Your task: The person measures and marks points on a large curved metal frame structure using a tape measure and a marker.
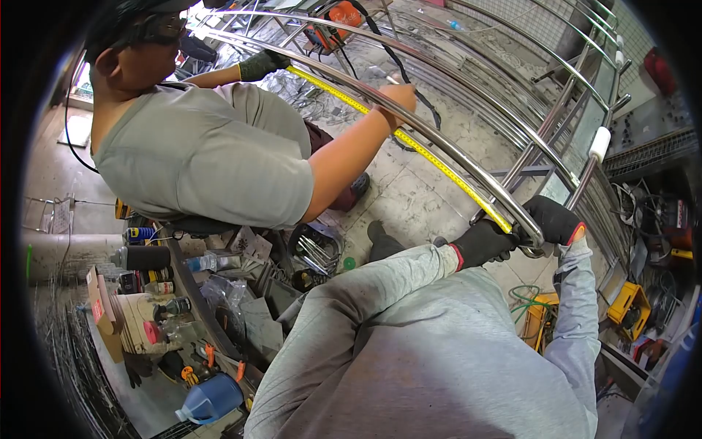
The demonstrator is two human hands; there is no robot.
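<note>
A yellow tape measure (446, 167) stretches along a shiny metal tube (461, 155). My left hand (484, 245), in a black glove with a red cuff, closes on the tape's near end beside the tube's end. My right hand (552, 219), gloved the same way, wraps around the tube near its end, its fingertips partly hidden. To the left, a co-worker's gloved hand (263, 64) is at the tape's far end. The co-worker's bare hand (397, 101) is at the tube farther along, with a thin, light-coloured item near its fingers.
Several metal tubes and a frame with a white roll (599, 145) stand beyond my hands. An orange machine (344, 16) sits at the back. At lower left, a bench holds a blue jug (210, 399), bottles and tools. A yellow crate (629, 307) lies at right.
</note>
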